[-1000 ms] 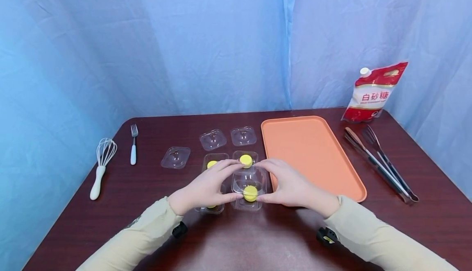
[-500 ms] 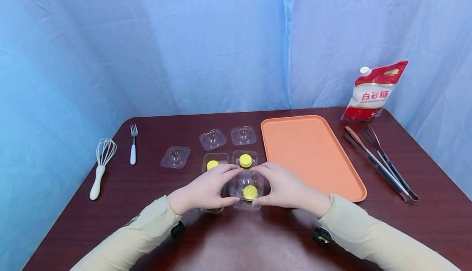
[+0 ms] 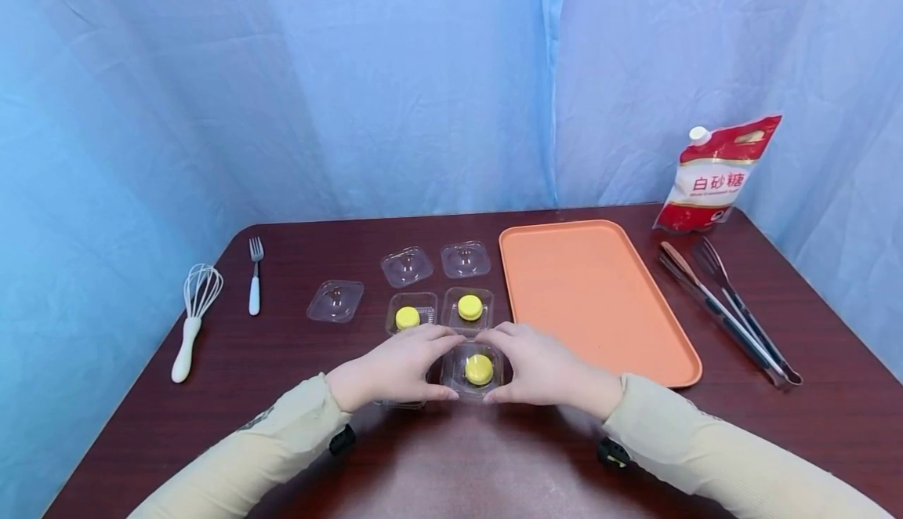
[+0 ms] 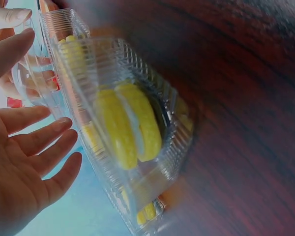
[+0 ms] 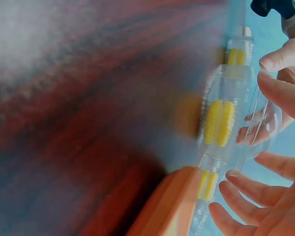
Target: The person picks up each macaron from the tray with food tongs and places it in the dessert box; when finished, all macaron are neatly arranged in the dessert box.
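Note:
Between them, my left hand [image 3: 398, 366] and right hand [image 3: 553, 366] hold a clear domed plastic lid [image 5: 273, 120] by its edges, thumbs on the near side and fingers on the far side. The lid is close over a clear square plastic box [image 4: 162, 182] with one yellow macaron [image 3: 479, 370] inside. Behind this box is another open box [image 3: 487, 297] with a yellow macaron [image 3: 469, 307]. Left of that one, a further box [image 3: 430, 299] also bears a macaron [image 3: 407, 317]. A near-left box [image 3: 404, 404] is mostly hidden by my left hand.
Three clear lids lie on the table: a left one [image 3: 335, 301], a middle one [image 3: 407, 266] and a right one [image 3: 466, 259]. An orange tray [image 3: 592, 299] is to the right, tongs [image 3: 734, 319] and a sugar pouch [image 3: 716, 178] beyond. A fork [image 3: 255, 276] and whisk [image 3: 192, 323] lie left.
Both hands have brought the lid down and slightly nearer, from above the near-right box to close over it. The back-left macaron shows more fully now.

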Available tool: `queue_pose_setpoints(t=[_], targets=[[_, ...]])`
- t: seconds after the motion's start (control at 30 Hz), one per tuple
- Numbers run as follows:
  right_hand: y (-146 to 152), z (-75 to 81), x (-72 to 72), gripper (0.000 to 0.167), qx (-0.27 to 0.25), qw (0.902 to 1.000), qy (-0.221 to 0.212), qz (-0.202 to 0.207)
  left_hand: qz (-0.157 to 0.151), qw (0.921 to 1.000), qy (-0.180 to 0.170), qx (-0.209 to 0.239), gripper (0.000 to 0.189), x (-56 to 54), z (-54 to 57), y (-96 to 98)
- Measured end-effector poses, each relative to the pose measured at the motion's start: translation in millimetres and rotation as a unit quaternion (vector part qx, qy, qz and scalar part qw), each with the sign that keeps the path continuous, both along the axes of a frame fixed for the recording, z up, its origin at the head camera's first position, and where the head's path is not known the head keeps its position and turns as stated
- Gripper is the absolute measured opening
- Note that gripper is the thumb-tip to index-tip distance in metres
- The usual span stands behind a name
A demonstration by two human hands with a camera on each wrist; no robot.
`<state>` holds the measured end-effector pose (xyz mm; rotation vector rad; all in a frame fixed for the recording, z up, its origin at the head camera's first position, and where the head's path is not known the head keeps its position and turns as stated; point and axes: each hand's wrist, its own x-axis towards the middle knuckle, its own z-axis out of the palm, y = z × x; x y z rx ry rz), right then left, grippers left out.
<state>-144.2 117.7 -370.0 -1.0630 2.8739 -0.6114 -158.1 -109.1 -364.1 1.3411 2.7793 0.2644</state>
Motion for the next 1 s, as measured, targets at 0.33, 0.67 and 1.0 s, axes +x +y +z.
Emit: queue_pose_setpoints(t=[0.33, 0.67, 1.0], targets=[[-0.7, -4.5, 1.3, 0.067, 0.009, 0.9999, -0.005, -0.001, 0.0, 0.9999, -0.006, -0.011, 0.071, 0.5, -3.8, 1.7], [-4.2, -7.0, 1.7, 0.069, 0.028, 0.9996, -0.001, -0.005, 0.004, 0.9999, -0.01, -0.012, 0.071, 1.1, -5.0, 1.8], [-5.9, -5.4, 4.6, 0.066, 0.031, 0.9993, 0.02, 0.002, 0.01, 0.9999, -0.011, -0.002, 0.07, 1.9, -7.3, 2.8]])
